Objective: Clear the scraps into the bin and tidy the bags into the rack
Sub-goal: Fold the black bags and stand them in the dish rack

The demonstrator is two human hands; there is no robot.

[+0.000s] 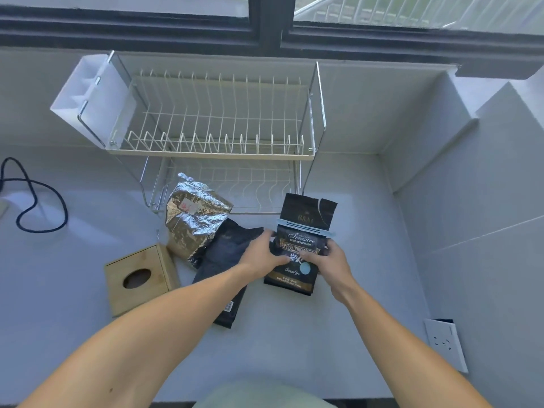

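A black coffee bag (303, 219) with gold print and a pale blue clip across its neck stands lifted in front of the rack. My left hand (260, 256) grips its left side and my right hand (332, 262) grips its right side. A plain black bag (226, 260) lies flat on the counter under my left forearm. A crinkled silver foil bag (191, 219) leans just left of it. The two-tier wire dish rack (217, 122) stands behind, both tiers bare.
A wooden tissue box (141, 279) sits left of the bags. A white cutlery holder (88, 89) hangs on the rack's left end. A black cable (35, 198) loops at the far left. A wall socket (444, 343) is at the right, where a tiled wall closes in.
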